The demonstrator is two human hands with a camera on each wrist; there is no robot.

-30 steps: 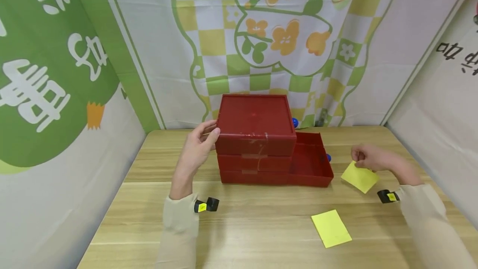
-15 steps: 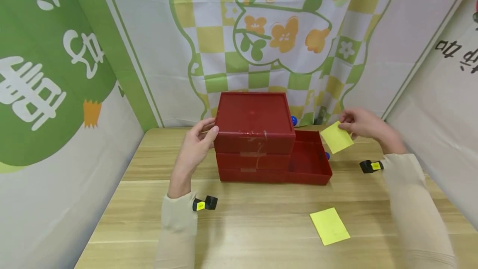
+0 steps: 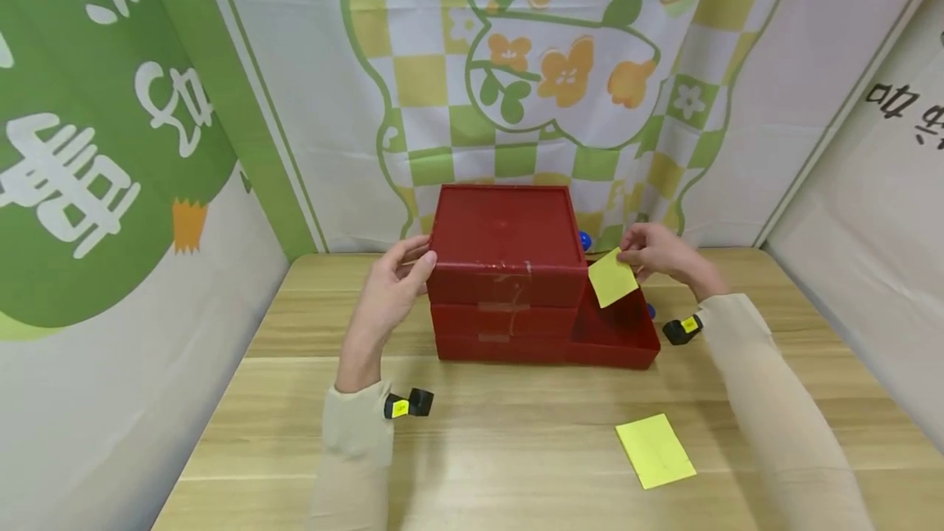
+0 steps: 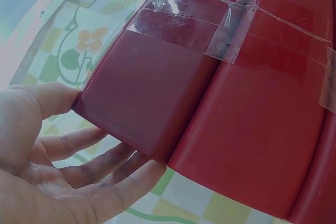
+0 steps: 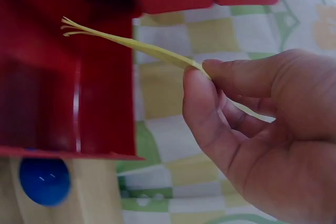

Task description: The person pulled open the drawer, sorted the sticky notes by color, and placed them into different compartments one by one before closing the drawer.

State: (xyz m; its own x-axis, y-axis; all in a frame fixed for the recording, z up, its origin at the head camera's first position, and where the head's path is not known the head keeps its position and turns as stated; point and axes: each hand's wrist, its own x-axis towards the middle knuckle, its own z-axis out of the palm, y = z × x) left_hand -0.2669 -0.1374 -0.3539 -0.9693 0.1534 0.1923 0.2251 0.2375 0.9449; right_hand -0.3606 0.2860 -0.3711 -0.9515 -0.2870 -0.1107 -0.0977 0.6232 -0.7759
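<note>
A red drawer box with three tiers stands at the back of the table, clear tape across its front. Its bottom drawer is pulled out to the right, with a blue ball knob on its end. My left hand rests against the box's left side, fingers spread and thumb at the front corner. Between thumb and fingers, my right hand pinches a thin pad of yellow sticky notes over the drawer. Seen edge-on in the right wrist view, the sheets fan apart slightly at the far end.
Another yellow sticky-note pad lies on the wooden table, in front of the drawer. A second blue knob shows at the box's upper right. A patterned curtain hangs right behind the table.
The right hand has lifted the sticky notes off the table's right side and carried them left, over the pulled-out drawer. The left hand stays at the box.
</note>
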